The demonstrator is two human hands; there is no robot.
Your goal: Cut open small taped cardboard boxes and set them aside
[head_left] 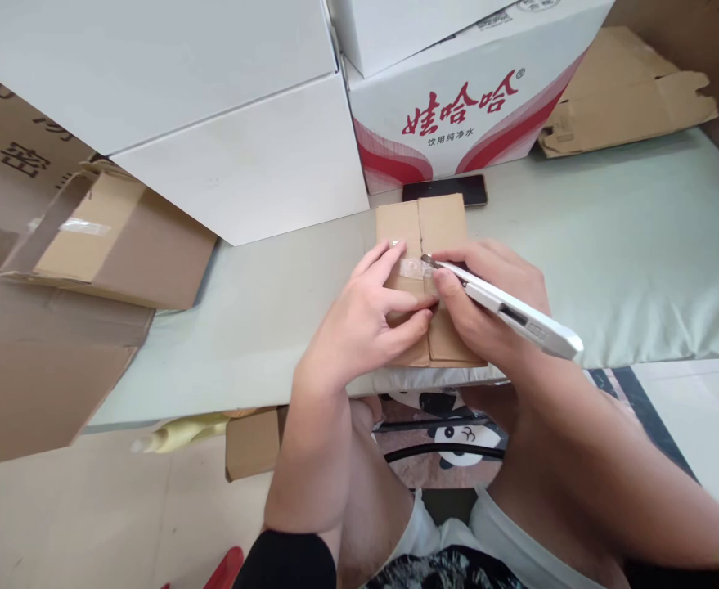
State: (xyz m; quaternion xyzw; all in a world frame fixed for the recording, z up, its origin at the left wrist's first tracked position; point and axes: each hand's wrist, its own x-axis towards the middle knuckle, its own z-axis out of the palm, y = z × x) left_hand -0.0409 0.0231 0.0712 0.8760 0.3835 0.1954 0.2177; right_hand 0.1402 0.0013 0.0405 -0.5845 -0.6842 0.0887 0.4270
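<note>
A small cardboard box (pixel 405 221) lies before me on the pale green cloth, its two flaps meeting in a seam. A short strip of clear tape (pixel 411 268) crosses that seam. My right hand (pixel 494 303) grips a white utility knife (pixel 519 315) like a pen, its tip at the tape on the seam. Resting on the left half of the box, my left hand (pixel 375 307) has its fingers spread around the tape and holds nothing.
Behind the box lies a black phone (pixel 448 191), against a white water carton (pixel 457 123) with red print. White boxes (pixel 242 155) stand at the back left. An opened cardboard box (pixel 119 237) is on the left, and flattened cardboard (pixel 629 102) at the back right.
</note>
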